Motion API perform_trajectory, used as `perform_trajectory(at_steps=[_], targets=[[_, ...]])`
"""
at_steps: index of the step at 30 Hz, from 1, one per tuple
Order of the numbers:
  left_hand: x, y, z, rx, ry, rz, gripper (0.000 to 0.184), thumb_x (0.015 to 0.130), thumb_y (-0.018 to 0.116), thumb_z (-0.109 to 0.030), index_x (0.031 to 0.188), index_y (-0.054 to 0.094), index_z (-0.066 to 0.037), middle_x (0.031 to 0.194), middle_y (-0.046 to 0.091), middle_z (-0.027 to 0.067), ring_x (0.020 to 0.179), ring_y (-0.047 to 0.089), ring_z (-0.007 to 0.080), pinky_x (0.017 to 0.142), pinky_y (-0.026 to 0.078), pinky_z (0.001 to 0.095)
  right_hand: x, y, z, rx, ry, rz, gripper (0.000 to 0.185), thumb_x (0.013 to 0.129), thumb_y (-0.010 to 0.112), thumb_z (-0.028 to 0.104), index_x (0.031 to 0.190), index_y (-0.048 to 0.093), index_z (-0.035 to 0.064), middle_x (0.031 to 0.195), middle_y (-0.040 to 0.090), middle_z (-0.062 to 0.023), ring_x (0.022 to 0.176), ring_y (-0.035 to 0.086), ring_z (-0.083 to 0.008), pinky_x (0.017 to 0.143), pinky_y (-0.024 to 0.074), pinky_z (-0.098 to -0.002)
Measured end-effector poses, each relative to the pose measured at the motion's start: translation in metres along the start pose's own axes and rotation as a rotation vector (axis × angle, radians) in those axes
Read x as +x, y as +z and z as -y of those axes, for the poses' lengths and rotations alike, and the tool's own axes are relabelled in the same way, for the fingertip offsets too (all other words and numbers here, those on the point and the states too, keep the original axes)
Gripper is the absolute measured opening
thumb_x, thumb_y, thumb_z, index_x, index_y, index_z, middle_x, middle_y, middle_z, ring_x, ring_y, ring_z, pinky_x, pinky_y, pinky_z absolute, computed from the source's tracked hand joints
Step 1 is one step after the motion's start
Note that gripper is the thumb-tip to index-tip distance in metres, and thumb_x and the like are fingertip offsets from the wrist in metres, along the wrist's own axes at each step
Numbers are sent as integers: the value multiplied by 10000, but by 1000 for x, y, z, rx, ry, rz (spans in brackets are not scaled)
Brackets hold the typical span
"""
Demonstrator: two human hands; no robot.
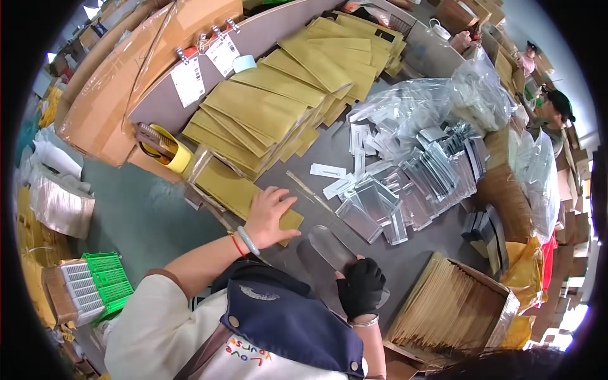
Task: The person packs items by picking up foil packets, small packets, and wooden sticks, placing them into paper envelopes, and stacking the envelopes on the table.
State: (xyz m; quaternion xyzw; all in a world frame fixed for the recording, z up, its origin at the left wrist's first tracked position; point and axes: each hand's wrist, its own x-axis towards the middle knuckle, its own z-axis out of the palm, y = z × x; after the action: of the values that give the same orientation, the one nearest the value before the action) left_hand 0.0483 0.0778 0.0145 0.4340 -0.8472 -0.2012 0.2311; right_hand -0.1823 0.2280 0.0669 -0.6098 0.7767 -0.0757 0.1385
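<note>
My left hand [269,218], bare and with bracelets at the wrist, rests on a tan kraft envelope [228,183] near the table's front edge. Its fingers are spread, and the thumb points toward the table middle. In a black fingerless glove, my right hand [361,288] is closed on a clear plastic piece with a rounded end [330,247], which lies low over the grey table [297,253]. A narrow clear strip [308,189] lies beyond both hands. Fanned kraft envelopes [253,114] are piled behind my left hand.
Clear flat plastic packs [437,177] and small white cards [328,170] lie right of centre beside plastic bags [411,104]. At the right stands an open carton of brown card sheets [443,310]. A yellow holder [174,155] is fixed at the left edge. Other people work at far right.
</note>
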Motion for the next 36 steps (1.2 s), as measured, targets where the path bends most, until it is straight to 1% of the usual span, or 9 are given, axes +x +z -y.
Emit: perform_trajectory(at_steps=[1,10,20,23,28,29,32,35,36], targets=[[-4,9,1,13,-77,59,800,606,829,-447,1252,558,-61,1328,451,163,1274,350,372,1045,238,589,2,-2,2,-20,-30,6,554,732,746,340,1164,528,70,1066,559,-127,1004,545,-334,850,413,-455],[-11,27,15,-88,-177,94,887,616,831,-471,1315,505,-32,1405,417,190,1356,290,411,1095,164,602,13,2,2,-17,-111,117,577,732,744,351,1181,520,67,1075,553,-133,998,536,-332,859,399,-453],[25,22,1,8,-91,196,737,676,813,-377,1269,533,-40,1332,489,165,1284,404,347,1062,274,549,53,53,44,167,-369,-157,612,699,754,388,1201,567,94,1092,583,-106,1036,542,-297,891,393,-443],[77,50,-19,-145,146,-15,478,710,778,-248,1109,609,-49,1017,613,117,975,578,328,847,480,409,39,32,-2,95,-224,-317,586,705,765,338,1202,577,90,1125,596,-142,1082,544,-320,908,410,-444],[113,77,-6,-17,145,184,304,750,675,-75,1042,614,-19,956,606,174,925,588,359,795,485,435,-34,9,-125,268,468,-548,406,812,649,195,1163,573,7,1182,584,-203,1131,533,-374,1010,392,-463],[114,72,-2,-31,138,143,275,762,645,-43,1035,619,-19,935,608,178,900,590,365,784,486,440,-57,3,-150,49,538,-674,329,796,694,24,1109,595,1,1071,600,-111,1036,566,-255,947,434,-341],[112,65,-5,-78,190,-33,243,786,576,18,1021,627,-16,877,615,176,831,591,381,753,484,454,-113,-12,-204,-51,958,-701,383,799,706,128,1139,600,-14,1093,609,-161,1009,586,-296,914,467,-372],[100,74,-31,-207,302,186,234,793,586,-30,1020,636,-48,854,625,152,838,582,368,732,463,457,-137,5,-235,-287,906,-774,324,819,660,193,1067,625,-12,1050,628,-203,982,603,-358,873,479,-437],[97,88,-35,-105,375,201,280,785,611,-95,1063,639,-115,880,605,141,859,578,351,710,450,462,-128,-15,-224,-331,984,-370,281,833,624,205,1013,629,-10,1018,632,-218,962,602,-388,853,477,-462]])
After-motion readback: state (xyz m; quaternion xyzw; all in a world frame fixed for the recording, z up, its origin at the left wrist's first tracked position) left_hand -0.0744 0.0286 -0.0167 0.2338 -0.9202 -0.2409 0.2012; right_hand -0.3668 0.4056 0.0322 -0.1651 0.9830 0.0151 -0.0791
